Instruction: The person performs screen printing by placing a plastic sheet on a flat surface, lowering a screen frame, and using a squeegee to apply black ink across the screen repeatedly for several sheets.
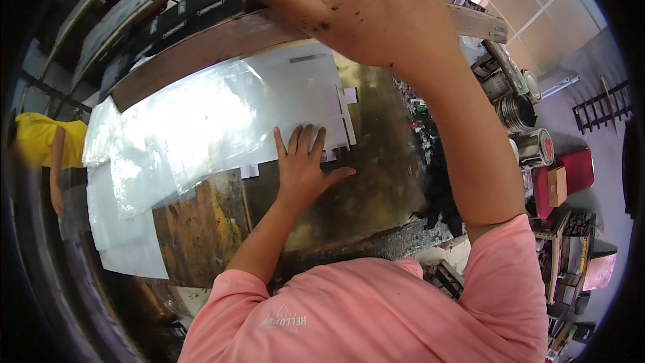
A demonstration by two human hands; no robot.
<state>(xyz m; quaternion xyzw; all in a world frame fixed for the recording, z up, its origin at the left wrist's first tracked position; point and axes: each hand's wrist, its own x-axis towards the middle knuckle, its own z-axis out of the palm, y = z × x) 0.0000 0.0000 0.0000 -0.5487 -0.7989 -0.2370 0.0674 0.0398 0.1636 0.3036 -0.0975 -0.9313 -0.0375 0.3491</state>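
Note:
My left hand (pixel 304 165) lies with fingers spread at the near right edge of a clear, shiny plastic sheet (pixel 195 111). That plastic covers a pale flat sheet on a stained work table (pixel 336 212). Small white tabs (pixel 249 171) stick out at the sheet's edges. Raised high in front of me is my right hand (pixel 376 10), beside a long wooden frame bar (pixel 201 54). Its thumb is stretched leftward, with dark smears on the tip; the other fingers lie beyond the picture's top, so any grip is hidden.
More clear plastic (pixel 127 228) hangs over the table's left end. A person in a yellow shirt (pixel 47 140) stands at the far left. To the right are metal cans (pixel 535 146), a red container (pixel 574 171) and cluttered shelves (pixel 571 255). Black printed material (pixel 185 20) lies beyond the bar.

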